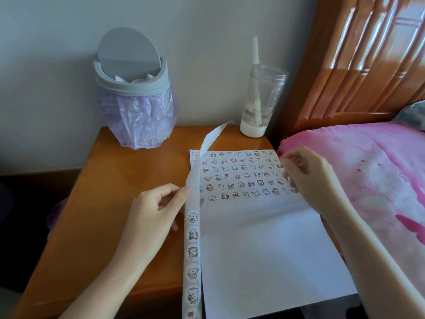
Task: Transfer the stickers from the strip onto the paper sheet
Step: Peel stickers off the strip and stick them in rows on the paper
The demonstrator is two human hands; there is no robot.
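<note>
In the head view, a white paper sheet (264, 249) lies on a wooden bedside table (115, 180), its right edge close to a pink blanket (368, 180). The upper part of the sheet is filled with rows of small cartoon stickers (241, 178); the lower part is bare.

Along the sheet's left edge runs the sticker strip (192, 249). Its near stretch carries round animal stickers one after another. Its far stretch is blank backing that lifts off the table and curls back toward a clear bottle (262, 100) with a straw in it.

The left hand (156, 210) pinches the strip's edge between thumb and forefinger, just above the first sticker left on it, with the other fingers curled underneath.

The right hand (305, 173) is over the sheet's right edge at the ends of the lower sticker rows, fingers bent down toward the paper. They are blurred, so I cannot tell whether they hold a sticker or only press.

At the back of the table stands a small grey swing-lid bin (135, 95) lined with a purple bag. A glossy wooden headboard (356, 65) rises behind the blanket.
</note>
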